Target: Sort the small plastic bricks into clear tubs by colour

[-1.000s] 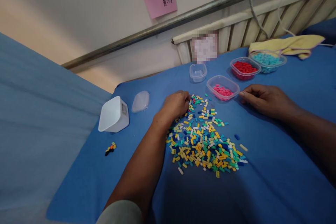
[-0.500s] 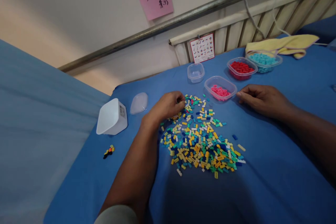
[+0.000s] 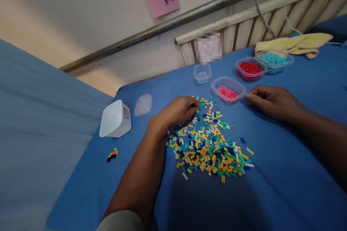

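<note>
Blue table (image 3: pixel 92 173) before radiator (image 3: pixel 246 29); left hand (image 3: pixel 193 107) narrow over bricks (image 3: pixel 214 148), right hand (image 3: pixel 252 98) narrow, grip unclear.

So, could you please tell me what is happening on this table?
A person's left hand is among loose, multicoloured plastic bricks on a blue cloth; whether it grips one is unclear. The right hand is beside a clear plastic tub of small pink pieces. Small red and turquoise pieces sit in two more clear plastic tubs farther back.
</note>
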The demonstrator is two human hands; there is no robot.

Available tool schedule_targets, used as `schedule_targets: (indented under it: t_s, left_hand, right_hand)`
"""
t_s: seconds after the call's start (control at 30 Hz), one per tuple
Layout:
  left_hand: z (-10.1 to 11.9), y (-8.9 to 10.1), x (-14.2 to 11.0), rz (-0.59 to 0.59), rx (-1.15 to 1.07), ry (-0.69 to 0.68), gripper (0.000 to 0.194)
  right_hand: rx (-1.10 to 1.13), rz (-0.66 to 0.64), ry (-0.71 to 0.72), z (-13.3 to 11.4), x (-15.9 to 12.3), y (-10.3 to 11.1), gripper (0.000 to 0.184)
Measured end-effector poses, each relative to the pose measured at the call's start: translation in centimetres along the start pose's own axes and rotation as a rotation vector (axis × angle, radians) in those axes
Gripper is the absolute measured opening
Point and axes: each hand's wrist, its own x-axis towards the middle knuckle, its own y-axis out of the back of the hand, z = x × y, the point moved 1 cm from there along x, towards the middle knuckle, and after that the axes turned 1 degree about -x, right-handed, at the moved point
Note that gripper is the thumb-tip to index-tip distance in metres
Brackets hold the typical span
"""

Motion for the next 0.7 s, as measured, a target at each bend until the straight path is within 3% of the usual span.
schedule_targets:
  t_s: [0.23,0.53,0.7]
  left_hand:
    - [0.1,-0.2,0.1,-0.056,0.020,0.039,0.017]
    - [1.1,-0.5,0.2,-0.100,0.116,0.076,0.014]
    - [1.3,-0.7,0.0,-0.096,0.092,0.087,0.021]
  right_hand:
    - [0.015,0.003,0.011,0.3,0.1,-0.1,0.066]
    - [0.006,0.009,0.031,0.1,0.0,-0.1,0.056]
    - [0.025,0.002,0.032,0.2,0.0,-0.1,0.056]
